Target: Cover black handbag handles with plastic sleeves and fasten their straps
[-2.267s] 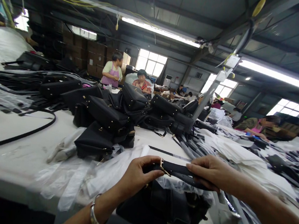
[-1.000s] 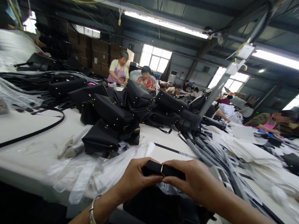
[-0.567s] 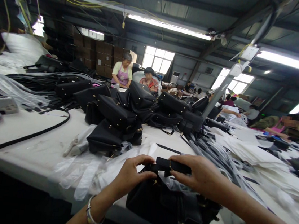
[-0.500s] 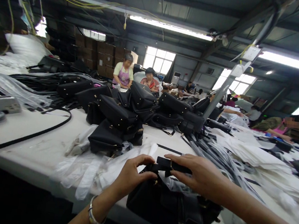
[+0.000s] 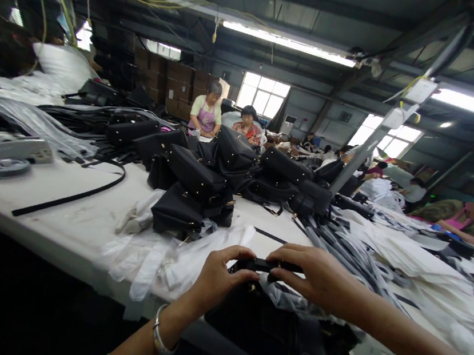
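A black bag (image 5: 262, 324) with gold-coloured fittings lies at the table's near edge, below both hands. My left hand (image 5: 225, 274), with a bracelet on its wrist, pinches a black strap (image 5: 266, 265) between thumb and fingers. From the right, my right hand (image 5: 309, 273) grips the same strap close to the left fingertips. Clear plastic (image 5: 287, 297) bulges from the bag's top under the right hand. The strap's parts inside the fingers are hidden.
Black bags (image 5: 194, 172) are piled mid-table, with plastic wrap (image 5: 157, 260) before them. A loose black strip (image 5: 74, 198) and a tape roll (image 5: 7, 168) lie left. Grey straps, white sheets (image 5: 396, 249) and a metal post (image 5: 358, 158) stand right. Several people work beyond.
My two hands have come closer together on the strap, and the strap end that stuck up between them now lies flat. The whole view has shifted slightly.
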A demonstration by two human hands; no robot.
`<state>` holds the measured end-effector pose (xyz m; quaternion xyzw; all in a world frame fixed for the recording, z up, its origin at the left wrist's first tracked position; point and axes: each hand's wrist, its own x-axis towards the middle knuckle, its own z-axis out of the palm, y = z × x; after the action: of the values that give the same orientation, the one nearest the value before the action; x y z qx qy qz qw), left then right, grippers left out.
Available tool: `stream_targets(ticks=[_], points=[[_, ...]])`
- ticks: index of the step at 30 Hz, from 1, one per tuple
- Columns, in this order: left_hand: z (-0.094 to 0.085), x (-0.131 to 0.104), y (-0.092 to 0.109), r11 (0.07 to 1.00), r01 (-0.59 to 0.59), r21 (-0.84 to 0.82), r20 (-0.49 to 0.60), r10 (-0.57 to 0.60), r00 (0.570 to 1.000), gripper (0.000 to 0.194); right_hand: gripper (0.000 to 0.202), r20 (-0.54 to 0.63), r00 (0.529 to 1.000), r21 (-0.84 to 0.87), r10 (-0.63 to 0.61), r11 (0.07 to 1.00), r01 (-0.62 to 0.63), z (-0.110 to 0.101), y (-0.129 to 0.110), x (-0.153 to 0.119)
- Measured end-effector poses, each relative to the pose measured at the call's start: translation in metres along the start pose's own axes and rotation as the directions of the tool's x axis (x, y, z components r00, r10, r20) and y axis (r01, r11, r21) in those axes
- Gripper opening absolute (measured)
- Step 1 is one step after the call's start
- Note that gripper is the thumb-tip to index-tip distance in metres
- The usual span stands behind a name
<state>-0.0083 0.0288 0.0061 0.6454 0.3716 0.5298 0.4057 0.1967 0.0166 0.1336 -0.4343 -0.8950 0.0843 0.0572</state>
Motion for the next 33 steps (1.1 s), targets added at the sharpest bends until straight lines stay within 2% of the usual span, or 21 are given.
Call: stream_targets(ticks=[5, 9, 12, 15, 19, 22, 29, 33], points=[[0.005, -0.002, 0.000, 0.994, -0.009, -0.108, 0.003, 0.010, 1.000, 0.020, 0.020, -0.021, 1.000, 0.066, 0.015, 0.998, -0.013, 0.004, -0.006, 0.008], [0.007, -0.003, -0.010, 0.985, -0.015, -0.172, -0.047, 0.007, 0.999, 0.035, 0.023, -0.021, 0.999, 0.050, 0.025, 0.998, -0.024, 0.007, -0.006, 0.012], [0.007, -0.005, -0.016, 0.971, 0.041, -0.236, -0.014, -0.045, 0.999, 0.040, 0.024, 0.019, 1.000, 0.043, 0.008, 0.999, -0.008, 0.006, -0.003, 0.014], [0.006, -0.005, -0.017, 0.972, 0.048, -0.229, 0.008, -0.048, 0.999, 0.035, 0.024, 0.059, 0.998, -0.010, -0.008, 1.000, 0.009, 0.004, -0.002, 0.014], [0.005, -0.004, -0.012, 0.983, 0.034, -0.179, -0.018, -0.038, 0.999, 0.031, 0.025, 0.093, 0.996, -0.143, -0.004, 0.990, 0.017, 0.003, -0.005, 0.018], [0.005, -0.004, -0.010, 0.989, 0.027, -0.148, -0.039, -0.033, 0.999, 0.031, 0.023, 0.119, 0.993, -0.170, -0.021, 0.985, 0.041, 0.002, -0.007, 0.023], [0.003, -0.006, -0.012, 0.977, 0.027, -0.213, -0.001, -0.028, 1.000, 0.028, 0.022, 0.165, 0.977, -0.031, -0.132, 0.990, 0.139, 0.003, -0.002, 0.032], [0.003, -0.005, -0.016, 0.974, 0.016, -0.228, 0.013, -0.014, 1.000, 0.028, 0.023, 0.144, 0.977, 0.058, -0.155, 0.987, 0.148, 0.009, 0.001, 0.036]])
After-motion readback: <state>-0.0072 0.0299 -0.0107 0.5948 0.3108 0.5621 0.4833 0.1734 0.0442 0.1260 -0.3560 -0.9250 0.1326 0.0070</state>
